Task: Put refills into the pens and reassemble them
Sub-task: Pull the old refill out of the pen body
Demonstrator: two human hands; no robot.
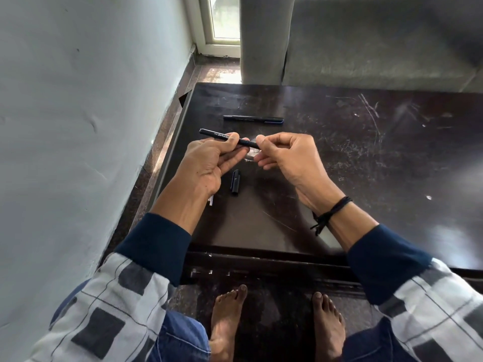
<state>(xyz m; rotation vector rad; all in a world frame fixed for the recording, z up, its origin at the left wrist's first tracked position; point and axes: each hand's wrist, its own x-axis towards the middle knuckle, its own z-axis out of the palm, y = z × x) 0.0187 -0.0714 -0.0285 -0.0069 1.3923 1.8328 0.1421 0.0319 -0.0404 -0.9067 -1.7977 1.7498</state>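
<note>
Pen barrel: the black barrel is up off the table, held between both my hands, lying almost level with its free end pointing left.
Handling: I judge it light, stiff and smooth, so it could roll or slip; best taken at mid-barrel and at the open end.
Left hand: my left hand is closed around the barrel's middle, thumb on top, fingers curled under.
Right hand: my right hand pinches the barrel's right end between thumb and forefinger; whether a refill sits under those fingertips I cannot tell.
Pose: both wrists are raised above the table, forearms angling inward.
Cap: a loose black cap lies just below my hands.
Other pen: a capped pen rests farther back.
</note>
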